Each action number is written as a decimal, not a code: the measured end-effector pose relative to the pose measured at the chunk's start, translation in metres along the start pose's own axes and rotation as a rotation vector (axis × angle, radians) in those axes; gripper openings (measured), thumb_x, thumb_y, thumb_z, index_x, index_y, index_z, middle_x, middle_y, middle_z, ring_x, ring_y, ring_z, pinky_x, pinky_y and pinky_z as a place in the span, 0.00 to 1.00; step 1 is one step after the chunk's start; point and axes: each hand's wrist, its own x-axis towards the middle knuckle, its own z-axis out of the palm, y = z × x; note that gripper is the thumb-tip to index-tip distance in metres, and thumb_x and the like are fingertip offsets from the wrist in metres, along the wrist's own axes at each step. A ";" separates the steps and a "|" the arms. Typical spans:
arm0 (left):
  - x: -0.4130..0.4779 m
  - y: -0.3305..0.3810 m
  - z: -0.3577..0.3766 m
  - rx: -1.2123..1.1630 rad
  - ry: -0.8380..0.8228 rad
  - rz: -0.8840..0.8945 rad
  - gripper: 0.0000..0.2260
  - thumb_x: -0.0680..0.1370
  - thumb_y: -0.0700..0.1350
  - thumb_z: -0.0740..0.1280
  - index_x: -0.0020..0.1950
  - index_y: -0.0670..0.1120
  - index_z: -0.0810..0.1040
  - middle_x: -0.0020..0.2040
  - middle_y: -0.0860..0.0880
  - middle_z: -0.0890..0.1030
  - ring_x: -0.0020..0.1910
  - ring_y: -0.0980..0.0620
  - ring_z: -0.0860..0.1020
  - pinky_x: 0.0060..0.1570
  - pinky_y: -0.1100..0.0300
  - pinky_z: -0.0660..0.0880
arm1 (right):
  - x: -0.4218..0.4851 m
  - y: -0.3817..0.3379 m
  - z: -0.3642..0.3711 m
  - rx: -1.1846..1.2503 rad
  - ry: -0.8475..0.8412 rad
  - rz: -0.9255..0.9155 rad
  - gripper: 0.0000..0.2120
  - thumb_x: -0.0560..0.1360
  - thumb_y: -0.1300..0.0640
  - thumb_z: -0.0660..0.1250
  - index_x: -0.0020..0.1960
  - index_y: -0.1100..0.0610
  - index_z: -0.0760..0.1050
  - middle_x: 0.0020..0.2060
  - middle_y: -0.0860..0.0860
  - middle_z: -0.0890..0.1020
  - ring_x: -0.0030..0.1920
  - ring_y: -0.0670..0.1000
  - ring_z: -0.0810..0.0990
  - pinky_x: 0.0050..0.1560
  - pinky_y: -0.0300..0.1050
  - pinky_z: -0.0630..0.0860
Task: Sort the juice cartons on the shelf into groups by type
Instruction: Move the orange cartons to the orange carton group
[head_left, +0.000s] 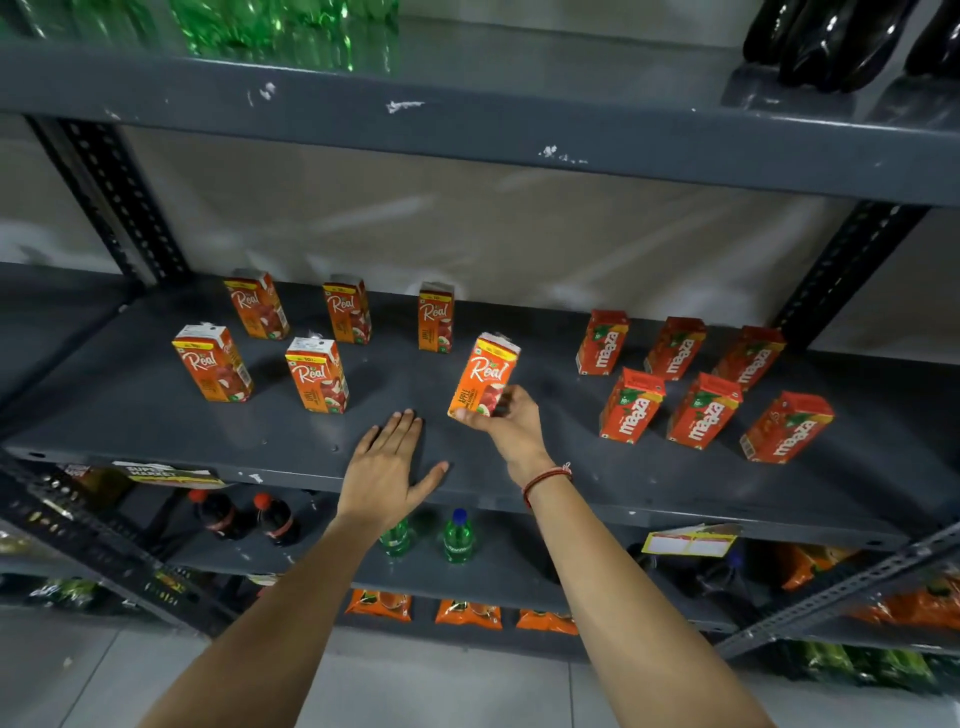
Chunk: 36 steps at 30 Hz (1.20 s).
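On the grey shelf (156, 426), several orange Real apple cartons (317, 375) stand in two rows on the left half. Several red Maaza cartons (704, 410) stand in two rows on the right half. My right hand (511, 423) grips the bottom of one more Real apple carton (483, 374), tilted to the right, in the middle of the shelf between the two groups. My left hand (387, 467) lies flat and open on the shelf's front part, just left of that carton, holding nothing.
An upper shelf (467, 124) overhangs, with green bottles (291, 26) and dark bottles (831, 41) on it. Below, cola bottles (244, 514) and green bottles (457, 538) stand on a lower shelf, with orange packets (467, 613) beneath. Slotted uprights (841, 270) flank the shelf.
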 end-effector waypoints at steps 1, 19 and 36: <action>0.000 -0.001 0.000 -0.004 -0.005 0.006 0.38 0.74 0.66 0.46 0.72 0.40 0.64 0.73 0.42 0.66 0.73 0.47 0.62 0.71 0.49 0.58 | 0.003 0.000 0.002 -0.007 0.004 -0.010 0.24 0.61 0.62 0.79 0.52 0.55 0.72 0.46 0.49 0.82 0.49 0.47 0.80 0.49 0.39 0.73; -0.011 -0.021 -0.005 -0.019 0.035 -0.059 0.34 0.76 0.63 0.51 0.69 0.37 0.67 0.69 0.39 0.71 0.69 0.43 0.68 0.69 0.46 0.65 | 0.042 0.007 0.063 -0.467 -0.105 -0.232 0.29 0.61 0.59 0.79 0.59 0.56 0.71 0.55 0.54 0.82 0.56 0.53 0.79 0.54 0.41 0.70; -0.011 -0.020 -0.004 -0.035 0.066 -0.060 0.31 0.75 0.61 0.54 0.67 0.38 0.70 0.66 0.39 0.75 0.66 0.43 0.72 0.65 0.46 0.68 | 0.033 0.021 0.054 -0.480 -0.140 -0.300 0.22 0.64 0.54 0.77 0.55 0.56 0.74 0.51 0.54 0.83 0.53 0.51 0.81 0.57 0.48 0.77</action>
